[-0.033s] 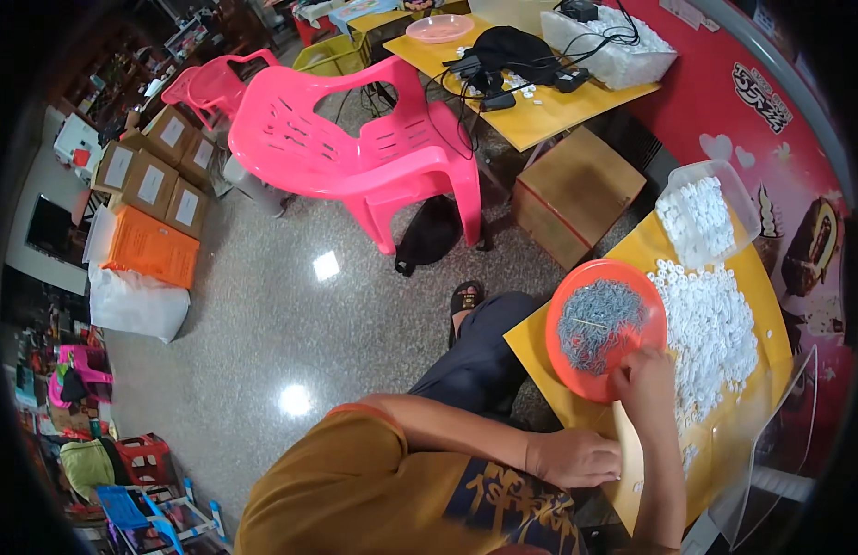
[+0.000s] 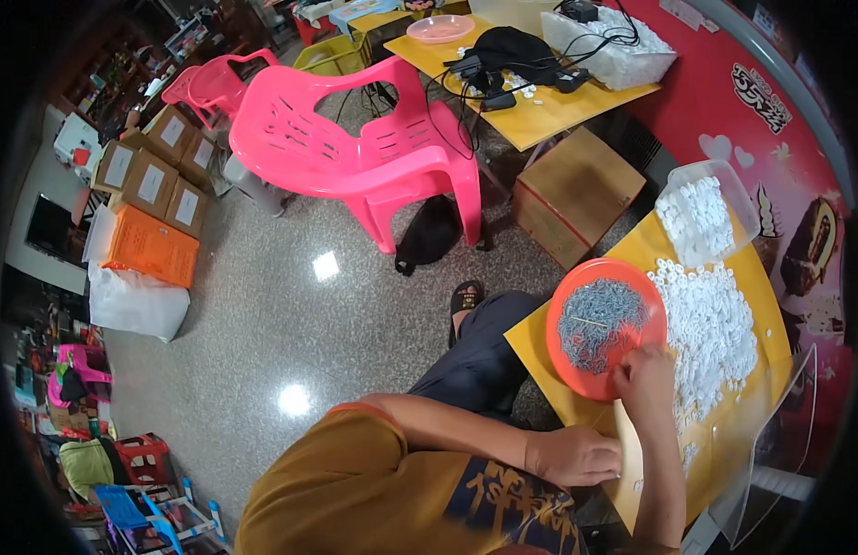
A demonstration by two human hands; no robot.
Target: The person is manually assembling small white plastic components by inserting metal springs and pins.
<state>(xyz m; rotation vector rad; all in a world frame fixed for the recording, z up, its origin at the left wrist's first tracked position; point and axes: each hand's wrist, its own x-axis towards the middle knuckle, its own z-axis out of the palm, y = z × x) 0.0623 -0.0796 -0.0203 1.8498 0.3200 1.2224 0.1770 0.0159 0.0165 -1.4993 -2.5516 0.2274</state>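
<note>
My right hand is on the near rim of a round orange plate. Its fingers are bunched at the edge of a heap of small grey metal pieces, and whether they pinch one is hidden. A spread of small white rings lies just right of the plate on the yellow table. My left hand rests with curled fingers at the table's near edge, against a pale flat piece.
A clear tub of white rings stands at the table's far end, with a clear sheet at its right edge. A cardboard box, a pink chair and a second yellow table with cables stand beyond.
</note>
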